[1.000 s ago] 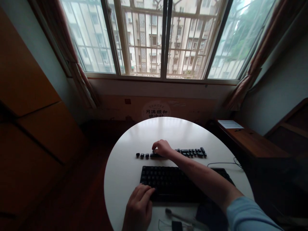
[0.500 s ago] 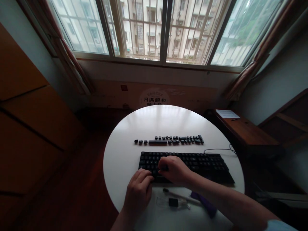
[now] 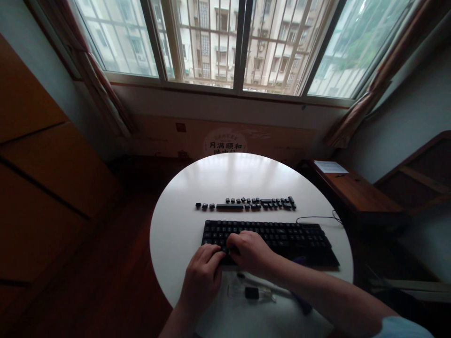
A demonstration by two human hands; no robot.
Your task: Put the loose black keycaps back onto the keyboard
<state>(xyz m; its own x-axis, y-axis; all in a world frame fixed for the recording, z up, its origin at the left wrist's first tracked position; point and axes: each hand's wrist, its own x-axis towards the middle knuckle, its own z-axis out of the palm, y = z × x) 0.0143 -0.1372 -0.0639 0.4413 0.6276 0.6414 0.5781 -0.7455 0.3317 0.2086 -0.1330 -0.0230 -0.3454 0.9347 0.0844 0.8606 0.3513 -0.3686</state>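
Observation:
A black keyboard (image 3: 282, 234) lies on the round white table, its lower front rows partly hidden by my hands. My left hand (image 3: 204, 270) holds the keyboard's left front corner, fingers curled over the edge keys. Beside it, my right hand (image 3: 250, 251) is closed in a pinch low over the left part of the keyboard. Whatever its fingertips hold is hidden. Behind the keyboard, loose black keycaps (image 3: 266, 201) stand in two rows, with a long spacebar keycap (image 3: 229, 207) among them.
In front of the keyboard lie a thin brush-like tool (image 3: 260, 282), a clear item with a black block (image 3: 251, 293) and a purple thing (image 3: 303, 305), partly under my right forearm. A cable (image 3: 317, 217) runs off the table's right side. A wooden side table (image 3: 355, 188) stands at right.
My right hand has shifted slightly left and down over the keyboard, closer to my left hand. The left hand stays at the corner. The whole view has moved a little.

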